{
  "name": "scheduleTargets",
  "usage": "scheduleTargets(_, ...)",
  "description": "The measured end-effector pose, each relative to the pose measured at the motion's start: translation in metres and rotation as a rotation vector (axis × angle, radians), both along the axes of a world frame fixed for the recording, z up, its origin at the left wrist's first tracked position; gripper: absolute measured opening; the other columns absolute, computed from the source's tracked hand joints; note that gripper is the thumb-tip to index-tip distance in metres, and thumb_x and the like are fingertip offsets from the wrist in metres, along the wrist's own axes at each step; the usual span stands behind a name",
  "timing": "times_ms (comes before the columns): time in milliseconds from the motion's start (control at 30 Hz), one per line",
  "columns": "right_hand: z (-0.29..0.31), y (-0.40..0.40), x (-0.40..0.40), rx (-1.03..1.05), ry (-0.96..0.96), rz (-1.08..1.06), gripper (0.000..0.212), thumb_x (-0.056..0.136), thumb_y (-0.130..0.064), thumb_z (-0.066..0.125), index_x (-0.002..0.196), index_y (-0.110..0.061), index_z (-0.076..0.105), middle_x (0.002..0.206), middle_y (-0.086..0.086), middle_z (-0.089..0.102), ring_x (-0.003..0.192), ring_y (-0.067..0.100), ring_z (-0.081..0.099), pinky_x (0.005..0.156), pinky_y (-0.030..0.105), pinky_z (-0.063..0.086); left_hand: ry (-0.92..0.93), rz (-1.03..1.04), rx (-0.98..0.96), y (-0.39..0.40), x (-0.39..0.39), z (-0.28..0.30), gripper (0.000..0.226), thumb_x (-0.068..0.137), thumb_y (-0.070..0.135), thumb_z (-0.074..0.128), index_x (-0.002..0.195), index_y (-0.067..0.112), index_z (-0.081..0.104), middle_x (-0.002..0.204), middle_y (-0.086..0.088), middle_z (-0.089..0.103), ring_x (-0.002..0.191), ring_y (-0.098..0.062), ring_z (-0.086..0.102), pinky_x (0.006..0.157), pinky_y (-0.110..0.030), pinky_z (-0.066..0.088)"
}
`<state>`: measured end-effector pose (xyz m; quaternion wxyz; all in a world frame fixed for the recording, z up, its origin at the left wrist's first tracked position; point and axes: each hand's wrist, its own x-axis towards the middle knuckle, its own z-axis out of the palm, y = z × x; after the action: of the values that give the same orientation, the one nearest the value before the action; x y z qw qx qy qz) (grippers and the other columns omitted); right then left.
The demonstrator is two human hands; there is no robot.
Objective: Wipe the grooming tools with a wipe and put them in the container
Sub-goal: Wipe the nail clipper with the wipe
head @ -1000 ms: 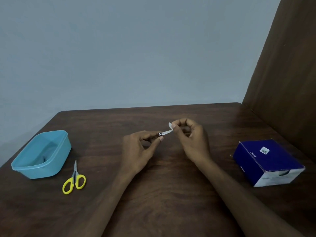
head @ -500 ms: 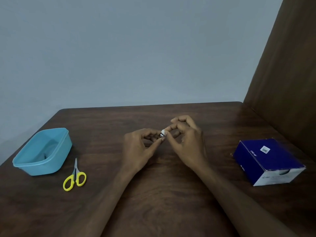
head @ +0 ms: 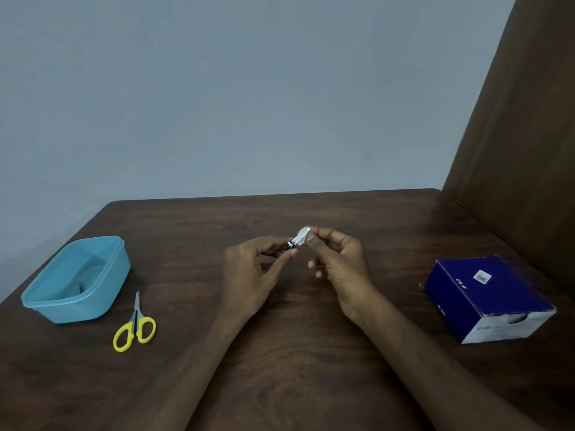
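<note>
Above the middle of the dark wooden table (head: 280, 353), my left hand (head: 252, 275) pinches a small metal grooming tool (head: 292, 243), most of it hidden in my fingers. My right hand (head: 339, 262) holds a small white wipe (head: 303, 234) pressed against the tool's exposed tip. A light blue plastic container (head: 40, 301) stands at the left edge, with a small dark item lying inside. Yellow-handled scissors (head: 135, 328) lie shut on the table just right of the container, blades pointing away from me.
A dark blue cardboard box (head: 488, 293) with a white front face sits on the right side of the table. A brown wooden panel (head: 522, 150) rises along the right edge. A plain grey wall stands behind the table.
My right hand closed in on the left hand with the wipe, then drew back out along the tool, so the tip shows again. The scissors, container and box stayed put.
</note>
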<state>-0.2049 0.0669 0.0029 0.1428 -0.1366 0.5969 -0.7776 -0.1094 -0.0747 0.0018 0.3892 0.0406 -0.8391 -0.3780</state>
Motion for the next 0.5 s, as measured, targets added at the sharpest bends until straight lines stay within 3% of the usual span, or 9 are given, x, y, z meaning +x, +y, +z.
scheduleTargets(267,0.0005,0.0014,0.0032,0.037,0.025,0.037,0.016,0.099,-0.013,0.073,0.115,-0.010,0.078,0.091,-0.004,0.082,0.051,0.006,0.058,0.044,0.018,0.039,0.010,0.020,-0.037,-0.0009,-0.0003,-0.0004,0.018,0.092,0.019,0.084,0.109,0.022,0.084,0.092,0.020,0.077,0.088,0.002,0.073,0.067,-0.007,0.054)
scheduleTargets(500,0.0017,0.0024,0.0033,0.104,0.068,0.096,0.012,0.094,-0.023,0.079,0.104,-0.016,0.081,0.093,-0.003,0.082,0.059,0.006,0.060,0.051,0.020,0.040,0.025,0.019,-0.042,-0.0022,-0.0015,-0.0031,0.018,0.092,0.015,0.083,0.110,0.019,0.084,0.097,0.012,0.079,0.085,-0.002,0.074,0.067,-0.009,0.055)
